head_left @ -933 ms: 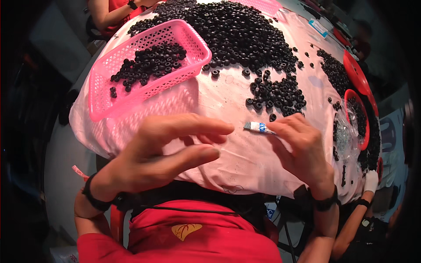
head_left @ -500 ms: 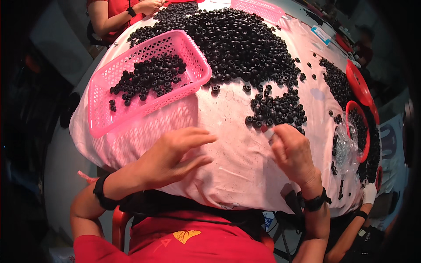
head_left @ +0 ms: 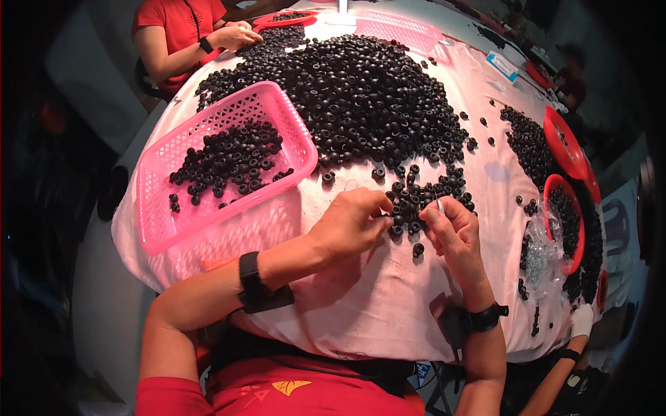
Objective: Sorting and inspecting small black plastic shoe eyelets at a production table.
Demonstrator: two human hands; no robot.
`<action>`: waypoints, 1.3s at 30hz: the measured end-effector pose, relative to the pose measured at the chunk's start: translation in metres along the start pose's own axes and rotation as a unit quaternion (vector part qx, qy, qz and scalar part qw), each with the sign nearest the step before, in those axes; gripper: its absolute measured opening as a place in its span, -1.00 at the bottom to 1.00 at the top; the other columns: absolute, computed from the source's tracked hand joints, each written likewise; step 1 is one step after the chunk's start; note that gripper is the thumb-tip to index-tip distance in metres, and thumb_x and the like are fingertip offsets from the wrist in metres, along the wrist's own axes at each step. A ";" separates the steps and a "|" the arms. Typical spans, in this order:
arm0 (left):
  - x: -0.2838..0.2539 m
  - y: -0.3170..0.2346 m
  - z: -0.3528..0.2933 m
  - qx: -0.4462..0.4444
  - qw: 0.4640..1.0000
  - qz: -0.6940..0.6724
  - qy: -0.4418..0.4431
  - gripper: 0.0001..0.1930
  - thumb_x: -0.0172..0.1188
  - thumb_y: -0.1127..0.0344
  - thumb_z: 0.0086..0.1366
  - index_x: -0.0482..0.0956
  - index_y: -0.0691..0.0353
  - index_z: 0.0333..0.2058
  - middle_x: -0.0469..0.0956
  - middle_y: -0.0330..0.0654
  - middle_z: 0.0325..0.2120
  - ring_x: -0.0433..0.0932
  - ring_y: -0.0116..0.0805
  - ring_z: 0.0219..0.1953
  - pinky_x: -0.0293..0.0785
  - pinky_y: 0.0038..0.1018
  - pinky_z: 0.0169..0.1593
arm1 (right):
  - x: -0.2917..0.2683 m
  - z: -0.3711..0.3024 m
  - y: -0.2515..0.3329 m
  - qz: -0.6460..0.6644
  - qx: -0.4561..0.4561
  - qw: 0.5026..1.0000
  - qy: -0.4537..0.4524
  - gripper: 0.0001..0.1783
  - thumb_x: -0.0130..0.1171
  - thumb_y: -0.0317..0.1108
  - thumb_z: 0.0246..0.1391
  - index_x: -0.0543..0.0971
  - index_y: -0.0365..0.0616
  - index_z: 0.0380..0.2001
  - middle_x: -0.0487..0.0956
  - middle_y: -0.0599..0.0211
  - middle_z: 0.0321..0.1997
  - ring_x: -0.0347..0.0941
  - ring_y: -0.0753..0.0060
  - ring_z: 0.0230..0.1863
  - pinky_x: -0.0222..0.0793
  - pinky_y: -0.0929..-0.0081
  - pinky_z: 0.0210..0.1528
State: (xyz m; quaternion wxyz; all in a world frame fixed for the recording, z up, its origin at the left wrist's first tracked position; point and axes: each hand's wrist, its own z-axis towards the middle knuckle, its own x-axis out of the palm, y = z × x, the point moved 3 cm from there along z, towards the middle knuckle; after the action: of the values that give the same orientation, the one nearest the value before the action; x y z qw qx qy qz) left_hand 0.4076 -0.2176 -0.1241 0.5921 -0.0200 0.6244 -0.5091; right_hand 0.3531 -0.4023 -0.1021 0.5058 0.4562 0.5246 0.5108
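Both my hands are over the near edge of a small cluster of black ring-shaped parts (head_left: 423, 197). My left hand (head_left: 350, 223) has its fingertips drawn together at the cluster's left side; whatever they pinch is hidden. My right hand (head_left: 454, 232) is closed round a small thin pale tool (head_left: 440, 205), whose tip shows above the thumb and forefinger. One loose black part (head_left: 417, 250) lies on the cloth between the hands. To the left stands a pink perforated basket (head_left: 229, 225), with many of the same parts inside.
A large heap of black parts (head_left: 368, 97) covers the table's middle, on a pale pink cloth (head_left: 395, 305). At right are red trays (head_left: 565, 142), more parts and a clear plastic bag (head_left: 544, 256). A co-worker's hands (head_left: 239, 35) work at far left; a gloved hand (head_left: 581, 320) shows at lower right.
My left hand has moved right and forward to the small cluster, and its spread fingers have closed. My right hand stays near the cluster. The basket appears lower in view.
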 end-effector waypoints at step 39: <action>0.005 0.003 -0.014 -0.256 0.541 -0.789 0.139 -0.69 0.13 0.30 0.35 0.44 0.25 0.02 0.51 -0.20 -0.20 0.52 -0.58 -0.30 0.42 -0.74 -0.31 | 0.015 -0.003 -0.001 -0.103 -0.050 0.993 -0.003 -0.68 0.02 -0.37 0.20 0.52 -0.33 -0.04 0.54 0.30 -0.34 0.38 0.65 -0.41 0.30 0.68 -0.37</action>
State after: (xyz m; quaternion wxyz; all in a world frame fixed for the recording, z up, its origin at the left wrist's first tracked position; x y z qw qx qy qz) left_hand 0.3973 -0.2104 -0.1329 -0.1730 -0.5838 0.5353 -0.5854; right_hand 0.3492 -0.3881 -0.1038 0.5798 0.3754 0.5407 0.4801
